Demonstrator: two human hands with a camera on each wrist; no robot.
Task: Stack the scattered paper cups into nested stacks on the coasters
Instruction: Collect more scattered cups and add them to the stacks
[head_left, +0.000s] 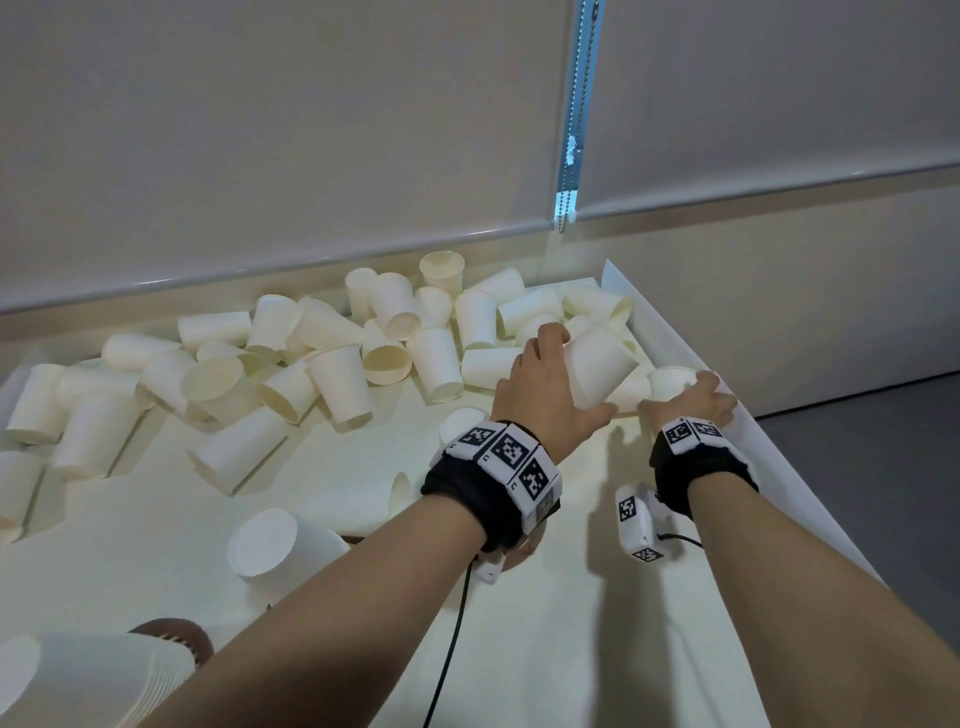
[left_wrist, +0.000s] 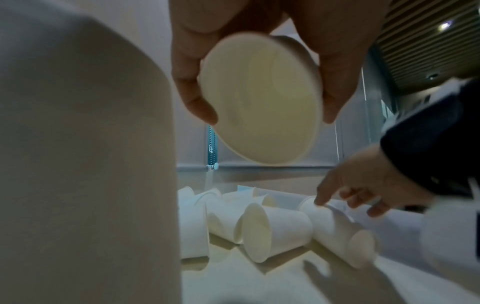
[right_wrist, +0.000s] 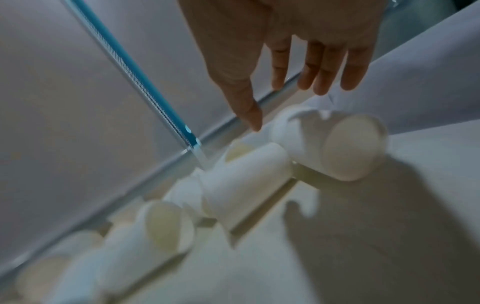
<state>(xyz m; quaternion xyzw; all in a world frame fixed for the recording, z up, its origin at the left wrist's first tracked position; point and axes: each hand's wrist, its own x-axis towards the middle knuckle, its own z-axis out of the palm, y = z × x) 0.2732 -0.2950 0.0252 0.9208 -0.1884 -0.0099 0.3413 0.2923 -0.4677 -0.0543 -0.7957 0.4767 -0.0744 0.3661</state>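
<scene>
Gripping one paper cup (head_left: 597, 366) above the table (head_left: 597, 623), the left hand (head_left: 540, 384) curls round it (mouth toward the wrist); the right hand (head_left: 693, 397), fingers spread, reaches over a lying cup (head_left: 670, 379).

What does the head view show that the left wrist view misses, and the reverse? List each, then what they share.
Head view only: the wide scatter of loose cups across the table, a nested stack lying at the near left by a brown coaster, and both marker wristbands.

Left wrist view only: the open mouth and inside of the held cup, with fingertips on opposite sides of its rim.

Both: the left hand gripping that cup, and the right hand reaching for a cup lying on its side.
</scene>
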